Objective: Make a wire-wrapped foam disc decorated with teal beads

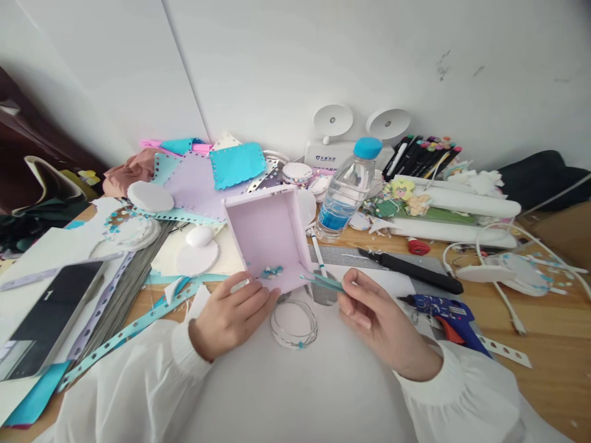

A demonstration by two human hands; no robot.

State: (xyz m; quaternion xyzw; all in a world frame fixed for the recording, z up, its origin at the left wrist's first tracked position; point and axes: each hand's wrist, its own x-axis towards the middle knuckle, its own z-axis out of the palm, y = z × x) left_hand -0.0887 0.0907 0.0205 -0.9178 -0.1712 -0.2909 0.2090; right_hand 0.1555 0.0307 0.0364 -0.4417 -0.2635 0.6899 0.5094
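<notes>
A lilac open-topped box (265, 237) is tilted so that its inside faces me, with small blue and pale beads (271, 272) gathered at its lower edge. My left hand (237, 311) is closed at the box's lower left edge, and its curled fingers partly hide what they grip. In my right hand (369, 307) is a pair of teal tweezers (329, 283), pinched between thumb and fingers. The tweezers' tips point left, at the box's lower right side. Below the box, between both hands, lies a thin wire ring (294, 324) with a small blue bead on it.
A water bottle (347, 191) stands right behind the box. To the right lie a black-handled tool (415, 271) and a blue glue gun (446, 311). A phone (50, 314) rests on papers at left. Felt pieces (237, 165), white discs (197, 255) and markers (420, 154) fill the back.
</notes>
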